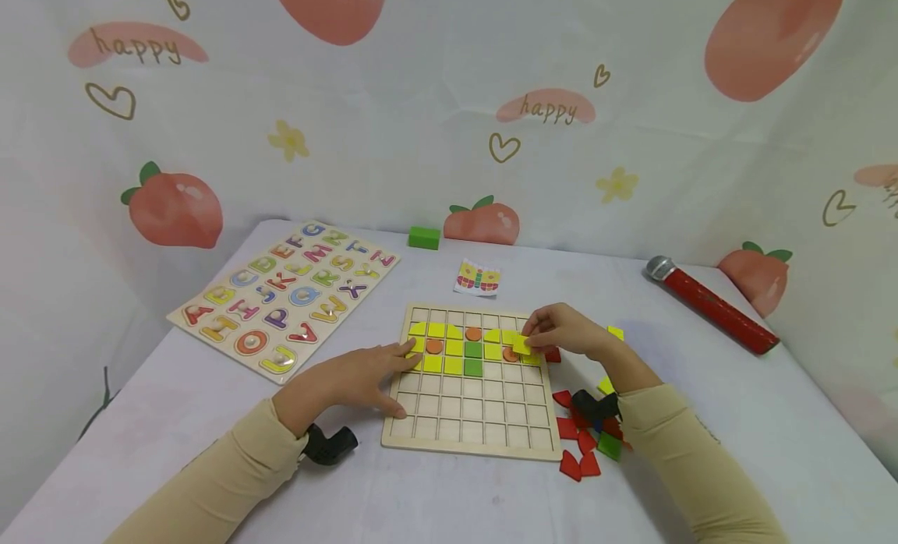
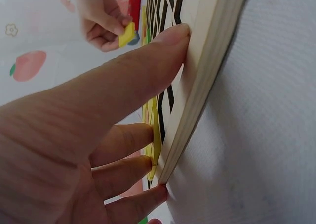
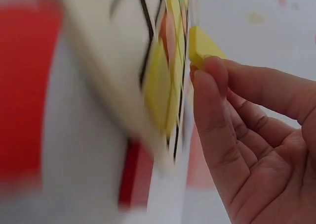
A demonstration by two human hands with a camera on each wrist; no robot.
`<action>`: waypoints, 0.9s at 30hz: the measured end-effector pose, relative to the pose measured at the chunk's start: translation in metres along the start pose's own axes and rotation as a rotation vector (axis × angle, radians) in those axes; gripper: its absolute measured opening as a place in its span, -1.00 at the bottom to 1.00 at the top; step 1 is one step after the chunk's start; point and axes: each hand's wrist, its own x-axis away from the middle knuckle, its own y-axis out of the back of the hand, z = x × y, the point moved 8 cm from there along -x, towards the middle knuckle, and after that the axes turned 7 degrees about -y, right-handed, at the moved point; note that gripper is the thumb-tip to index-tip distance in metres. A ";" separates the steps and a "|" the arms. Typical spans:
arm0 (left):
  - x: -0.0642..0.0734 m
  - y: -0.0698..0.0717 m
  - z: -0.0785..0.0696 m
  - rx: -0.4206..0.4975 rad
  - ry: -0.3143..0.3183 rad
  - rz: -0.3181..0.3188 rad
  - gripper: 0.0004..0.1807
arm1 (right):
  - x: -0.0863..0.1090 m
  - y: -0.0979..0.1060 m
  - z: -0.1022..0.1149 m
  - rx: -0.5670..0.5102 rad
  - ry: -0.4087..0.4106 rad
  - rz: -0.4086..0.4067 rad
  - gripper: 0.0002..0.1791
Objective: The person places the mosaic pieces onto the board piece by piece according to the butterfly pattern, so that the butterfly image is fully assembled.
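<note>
A wooden grid board (image 1: 473,448) lies on the table, with yellow, orange and green tiles in its upper rows. My left hand (image 1: 361,376) rests on the board's left side, fingers spread, the thumb near the lower left and the other fingertips by the yellow tiles. Between thumb and index finger, my right hand (image 1: 564,330) pinches a yellow tile (image 3: 198,47), held over the board's upper right, close to an orange round tile (image 1: 510,355). In the left wrist view the thumb (image 2: 168,38) presses on the board's rim.
Loose red tiles (image 1: 570,466), a green tile (image 1: 609,446) and yellow ones lie right of the board. Behind it are a picture card (image 1: 479,277) and a green block (image 1: 424,238). An alphabet puzzle (image 1: 284,294) lies at left, a red microphone (image 1: 715,306) at right.
</note>
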 end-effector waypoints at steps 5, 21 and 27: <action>0.000 -0.001 0.001 0.007 0.000 0.003 -0.10 | -0.003 -0.026 0.014 0.011 0.034 0.075 -0.84; -0.002 -0.001 0.001 -0.023 -0.009 -0.004 -0.09 | 0.004 -0.046 0.042 0.163 0.178 0.034 -0.89; -0.001 0.000 0.000 -0.018 -0.004 0.000 -0.09 | 0.004 -0.046 0.039 0.141 0.161 0.041 -0.88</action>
